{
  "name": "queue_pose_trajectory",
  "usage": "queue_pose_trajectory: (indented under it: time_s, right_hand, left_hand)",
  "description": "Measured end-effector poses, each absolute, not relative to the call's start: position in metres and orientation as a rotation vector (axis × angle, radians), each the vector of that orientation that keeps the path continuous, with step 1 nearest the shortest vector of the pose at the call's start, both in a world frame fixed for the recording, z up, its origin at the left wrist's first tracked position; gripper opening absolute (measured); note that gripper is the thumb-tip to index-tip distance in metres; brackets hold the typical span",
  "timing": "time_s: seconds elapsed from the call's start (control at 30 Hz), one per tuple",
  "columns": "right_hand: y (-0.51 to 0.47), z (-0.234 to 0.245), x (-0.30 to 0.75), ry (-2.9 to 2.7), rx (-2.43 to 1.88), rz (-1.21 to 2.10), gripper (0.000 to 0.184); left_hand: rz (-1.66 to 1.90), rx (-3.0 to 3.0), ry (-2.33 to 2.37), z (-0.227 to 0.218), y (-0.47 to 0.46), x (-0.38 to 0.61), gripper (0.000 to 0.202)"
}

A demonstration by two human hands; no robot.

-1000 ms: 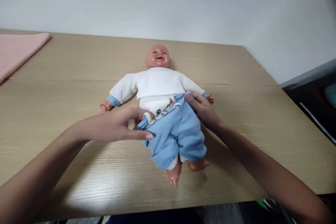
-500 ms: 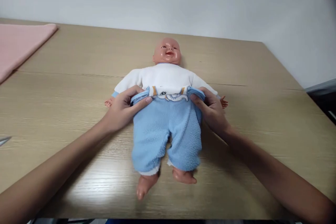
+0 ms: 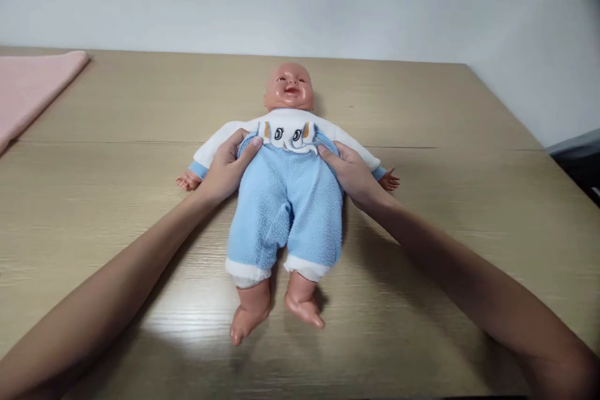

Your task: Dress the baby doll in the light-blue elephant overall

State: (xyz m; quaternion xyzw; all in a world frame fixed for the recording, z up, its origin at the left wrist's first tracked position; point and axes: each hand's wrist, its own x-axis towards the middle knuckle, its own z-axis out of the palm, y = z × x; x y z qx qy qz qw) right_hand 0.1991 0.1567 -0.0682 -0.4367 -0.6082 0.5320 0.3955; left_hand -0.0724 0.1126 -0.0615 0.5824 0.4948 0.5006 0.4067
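Note:
A baby doll (image 3: 288, 84) lies on its back on the wooden table (image 3: 422, 137), head away from me. It wears a white top and light blue fleece pants (image 3: 285, 200) with an elephant patch on the bib. My left hand (image 3: 225, 165) grips the left side of the pants' top edge at the doll's chest. My right hand (image 3: 350, 170) grips the right side of the same edge. Both hands have fingers curled on the fabric. The pants reach up to the doll's chest, and the bare feet stick out below the white cuffs.
A folded pink cloth (image 3: 28, 87) lies at the table's far left corner. A white wall stands behind the table. A dark piece of furniture (image 3: 581, 156) shows at the right edge.
Both hands pulled the pants' top edge up from the doll's waist to its chest. The pant legs straightened and the elephant patch now shows fully.

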Motion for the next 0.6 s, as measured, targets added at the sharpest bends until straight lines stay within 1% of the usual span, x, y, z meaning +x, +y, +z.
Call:
queue_pose_trajectory:
  time_s: [0.07, 0.2, 0.23, 0.3, 0.37, 0.43, 0.47, 0.53, 0.57, 0.6]
  right_hand:
    - [0.157, -0.065, 0.207, -1.549, -1.081, 1.401, 0.048]
    - [0.161, -0.048, 0.239, -1.704, -0.985, 1.483, 0.025]
    - [0.163, -0.044, 0.248, -1.8, -0.949, 1.523, 0.025]
    - [0.168, -0.036, 0.265, -2.043, -0.865, 1.623, 0.033]
    - [0.17, -0.033, 0.276, -2.243, -0.835, 1.688, 0.044]
    - [0.169, -0.036, 0.279, -2.316, -0.868, 1.678, 0.045]
    - [0.166, -0.039, 0.278, -2.294, -0.888, 1.648, 0.042]
    - [0.156, -0.05, 0.272, -2.118, -0.912, 1.591, 0.037]
    - [0.149, -0.056, 0.268, -1.995, -0.924, 1.565, 0.038]
    - [0.141, -0.062, 0.263, -1.865, -0.94, 1.55, 0.04]
  left_hand:
    - [1.198, 1.49, 1.198, -0.061, 0.113, -0.086, 0.048]
    - [0.884, 1.538, 0.973, -0.057, 0.113, -0.128, 0.043]
    - [0.806, 1.559, 0.927, -0.057, 0.114, -0.137, 0.042]
    - [0.696, 1.63, 0.875, -0.055, 0.116, -0.149, 0.04]
    - [0.65, 1.741, 0.865, -0.054, 0.117, -0.151, 0.045]
    - [0.676, 1.831, 0.878, -0.055, 0.114, -0.146, 0.047]
    - [0.709, 1.844, 0.887, -0.056, 0.111, -0.143, 0.043]
    - [0.809, 1.778, 0.914, -0.06, 0.102, -0.134, 0.028]
    - [0.865, 1.706, 0.936, -0.062, 0.095, -0.129, 0.024]
    - [0.927, 1.612, 0.963, -0.064, 0.087, -0.123, 0.023]
